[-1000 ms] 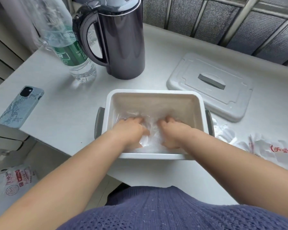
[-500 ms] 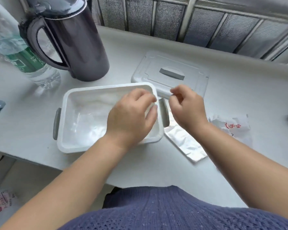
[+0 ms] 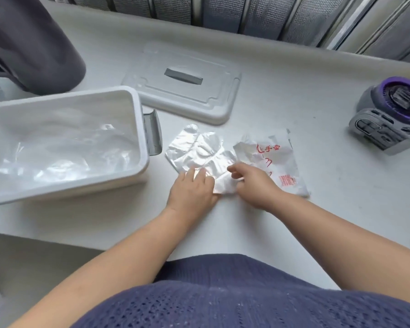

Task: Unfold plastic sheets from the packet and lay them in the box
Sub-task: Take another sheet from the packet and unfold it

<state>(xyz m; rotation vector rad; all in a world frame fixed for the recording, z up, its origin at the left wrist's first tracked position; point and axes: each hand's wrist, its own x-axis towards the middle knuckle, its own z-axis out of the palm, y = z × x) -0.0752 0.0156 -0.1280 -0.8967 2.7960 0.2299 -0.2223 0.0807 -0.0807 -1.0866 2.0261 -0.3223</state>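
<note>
So the folded plastic sheet [image 3: 199, 150] is lying on the bench [image 3: 294, 102], right between the box [image 3: 139, 129] and the torn packet [image 3: 277, 159]. The left hand [image 3: 191, 190] presses flat on its near edge. The right hand [image 3: 253, 183] pinches its corner, fingers curled. Crumpled sheets [image 3: 57, 157] already sit in the box.

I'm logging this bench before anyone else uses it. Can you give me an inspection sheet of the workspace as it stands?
Surface: white table, bare between the items.
Job's things: box open at left, clear sheets lying inside; folded sheets on the table beside it; packet with red print right of them.
Clutter: lid behind the sheets; dark jug far left; grey and purple device far right.
Grippers: left hand rests flat on the folded sheets; right hand appears to pinch their edge.
Cables: nothing seen.
Surroundings: window grille behind the table.
</note>
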